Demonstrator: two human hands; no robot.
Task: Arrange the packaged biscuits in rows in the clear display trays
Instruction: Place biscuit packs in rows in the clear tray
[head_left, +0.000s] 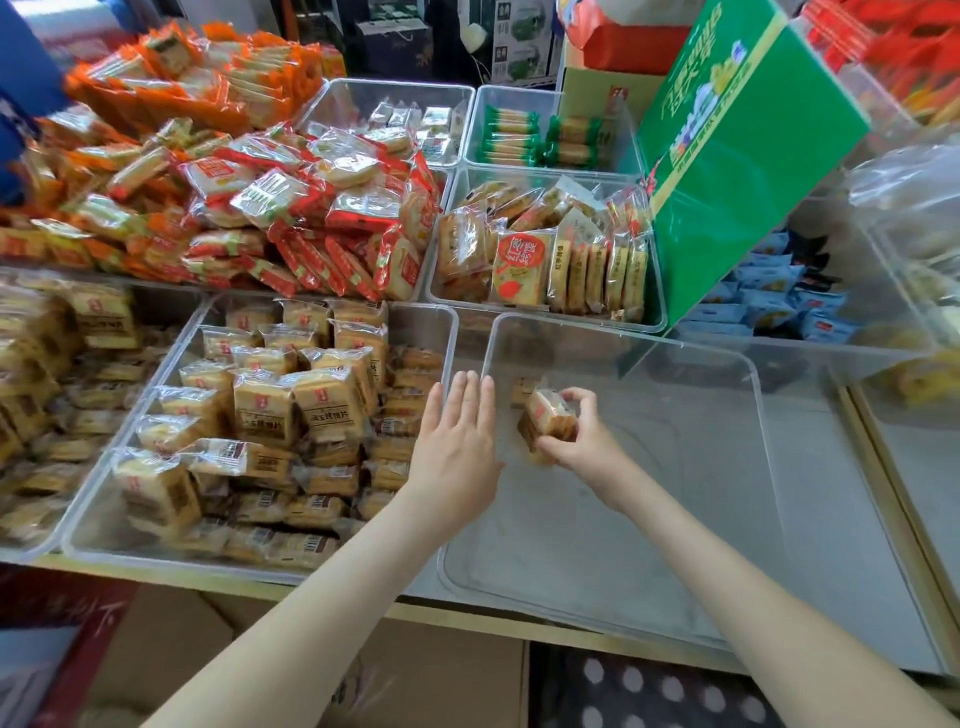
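A pale grey surface with a gold-coloured edge (831, 519) carries several clear plastic display trays. The largest, a wide clear rectangular tray (649, 519) at the near right, shows almost all of its bare floor. Just to its left stands a second clear tray (156, 558), heaped with tan, clear-wrapped biscuit packets (311, 400) lying at mixed angles. A tall green printed cardboard box (737, 171) leans at the far right, above the wide tray's far corner. At the far left a loose heap of red- and orange-wrapped biscuit packets (311, 208) spreads across the surface. Between that heap and the green box, a smaller clear tray (545, 312) holds yellow-wrapped packets (597, 275), several standing on edge in a row. The left hand (457, 431) is flat with straight fingers, empty, held over the join between the two near trays; whether it touches either rim cannot be told. The right hand (582, 436) is inside the wide tray near its far left corner, pinching one tan wrapped biscuit packet (545, 413) between thumb and fingers, tilted, low over the tray floor. A small tan shape (522, 392) just behind it is either another packet or a reflection.
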